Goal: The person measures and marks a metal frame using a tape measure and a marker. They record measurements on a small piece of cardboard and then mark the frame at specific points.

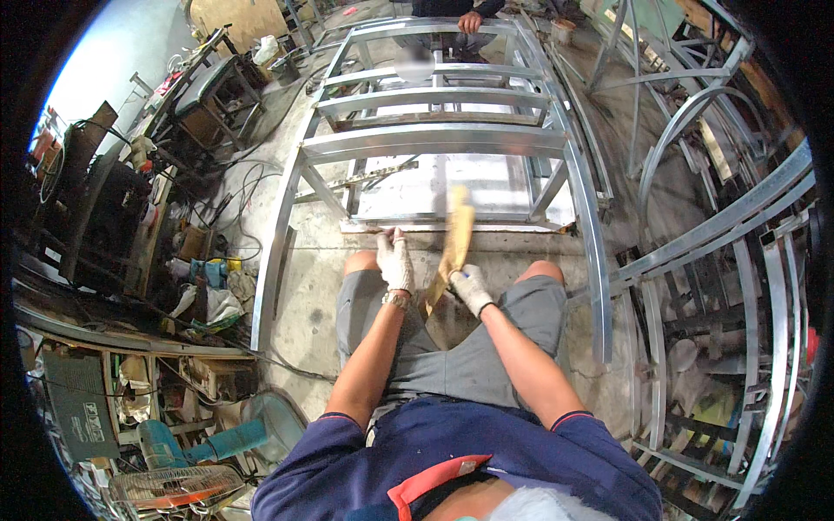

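Note:
My left hand (395, 265), in a pale work glove with a watch at the wrist, reaches to the near edge of a white board (452, 195) lying under a metal frame. Its fingers are stretched out and apart, at or just short of that edge; contact is hard to tell. In my right hand (470, 289), gloved too, is a long flat yellow-brown piece (459, 230), held tilted upward, its upper end blurred. The fingers close around its middle. Over the board stands the silver metal frame (434, 141), with several crossbars and long side rails on both sides of me.
Across the frame, another person's hand (470, 22) rests on its far bar. More metal frames (738, 286) crowd the right side. Left are cluttered benches (217, 87), cables (248, 187) on the concrete floor, and a fan (178, 486) near me.

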{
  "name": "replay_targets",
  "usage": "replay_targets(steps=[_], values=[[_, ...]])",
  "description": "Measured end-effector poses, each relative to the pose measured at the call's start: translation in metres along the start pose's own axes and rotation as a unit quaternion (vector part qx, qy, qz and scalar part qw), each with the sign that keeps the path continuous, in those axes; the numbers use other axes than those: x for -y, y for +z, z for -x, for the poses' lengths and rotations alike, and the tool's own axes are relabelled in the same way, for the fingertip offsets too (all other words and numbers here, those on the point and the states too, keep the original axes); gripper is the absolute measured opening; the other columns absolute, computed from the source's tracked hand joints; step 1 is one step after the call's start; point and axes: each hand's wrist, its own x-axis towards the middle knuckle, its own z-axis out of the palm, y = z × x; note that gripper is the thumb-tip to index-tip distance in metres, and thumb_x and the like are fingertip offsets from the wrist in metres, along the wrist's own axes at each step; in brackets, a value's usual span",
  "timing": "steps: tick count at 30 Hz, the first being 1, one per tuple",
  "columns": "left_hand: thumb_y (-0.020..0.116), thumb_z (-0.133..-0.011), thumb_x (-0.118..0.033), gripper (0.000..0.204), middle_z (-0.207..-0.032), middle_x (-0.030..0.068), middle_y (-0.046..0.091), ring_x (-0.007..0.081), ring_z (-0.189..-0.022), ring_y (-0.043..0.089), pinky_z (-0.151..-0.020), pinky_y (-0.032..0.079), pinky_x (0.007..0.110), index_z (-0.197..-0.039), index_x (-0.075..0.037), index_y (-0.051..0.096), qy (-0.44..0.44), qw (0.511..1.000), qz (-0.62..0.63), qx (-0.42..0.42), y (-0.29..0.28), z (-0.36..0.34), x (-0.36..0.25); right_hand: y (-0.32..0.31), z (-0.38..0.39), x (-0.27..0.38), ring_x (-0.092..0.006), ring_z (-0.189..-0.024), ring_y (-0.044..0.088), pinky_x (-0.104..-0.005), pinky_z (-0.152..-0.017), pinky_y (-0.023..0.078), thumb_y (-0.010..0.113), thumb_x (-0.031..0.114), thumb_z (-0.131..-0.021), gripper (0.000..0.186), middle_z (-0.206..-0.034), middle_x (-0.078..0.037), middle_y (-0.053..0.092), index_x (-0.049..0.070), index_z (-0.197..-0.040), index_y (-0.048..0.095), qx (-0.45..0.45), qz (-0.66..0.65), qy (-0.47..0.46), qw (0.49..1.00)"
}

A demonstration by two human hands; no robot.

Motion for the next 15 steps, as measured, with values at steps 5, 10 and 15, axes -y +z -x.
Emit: replay_targets(steps=[5,10,15], values=[[0.070,-0.095,-0.027,0.039,-0.108,0.0123,0.062,0.0245,-0.092,0.060,-0.083,0.049,0.039,-0.125,-0.004,0.060,0.289,0.927,-0.223,-0.083,-0.040,-0.060,-0.095,-0.017,-0.044,-0.039,-0.0142,-0.065,0.056,-0.0362,-0.059,0.045,0.069,0.033,-0.087,0.027,-0.072,0.000,0.062,0.006,-0.088,0.072,-0.133,-0.223,0.110,0.959],[0.067,-0.091,-0.052,0.061,-0.113,0.0211,0.065,0.0419,-0.102,0.062,-0.089,0.050,0.049,-0.129,-0.005,0.057,0.441,0.696,-0.506,-0.255,-0.077,-0.137,-0.193,-0.022,-0.059,-0.059,-0.0265,-0.079,0.066,-0.0425,-0.071,0.049,0.069,0.034,-0.085,0.034,-0.084,-0.011,0.070,0.002,-0.096,0.072,-0.126,-0.084,0.152,0.977],[0.067,-0.085,-0.057,0.069,-0.110,0.0266,0.069,0.0450,-0.102,0.067,-0.086,0.053,0.050,-0.125,-0.003,0.054,0.152,0.809,-0.567,-0.042,-0.105,-0.206,-0.201,-0.009,-0.060,-0.070,-0.0364,-0.099,0.069,-0.0436,-0.084,0.051,0.067,0.035,-0.084,0.045,-0.105,-0.021,0.074,-0.002,-0.110,0.072,-0.031,0.001,0.118,0.993]])
